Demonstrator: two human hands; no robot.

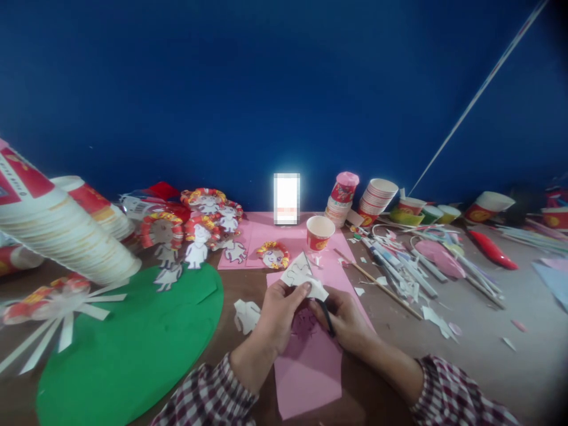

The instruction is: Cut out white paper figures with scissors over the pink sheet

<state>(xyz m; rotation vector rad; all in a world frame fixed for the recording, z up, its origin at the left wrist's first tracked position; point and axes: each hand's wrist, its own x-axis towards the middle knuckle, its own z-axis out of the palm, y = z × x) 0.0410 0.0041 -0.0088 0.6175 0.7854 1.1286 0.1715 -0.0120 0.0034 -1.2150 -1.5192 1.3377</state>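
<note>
White paper (295,271) with dark curved lines drawn on it is in the person's hands, raised over a pink sheet (306,381) near the middle of the table. The left hand (276,313) pinches it, thumb on top, the other fingers largely hidden behind. The right hand (348,324) has its fingers curled around black scissors (328,319) at the paper's lower right edge; how far the blades are apart I cannot tell. Just left of the left wrist lies a white cutout (247,315), and farther left a large green sheet (177,337). Beyond the hands, a ring with a drawn face (272,257) lies flat and a paper cup (320,234) stands upright, both on pink paper. To the right, a thin wooden stick (384,286) lies slantwise, near a heap of markers (394,260) and white scraps (439,322).
</note>
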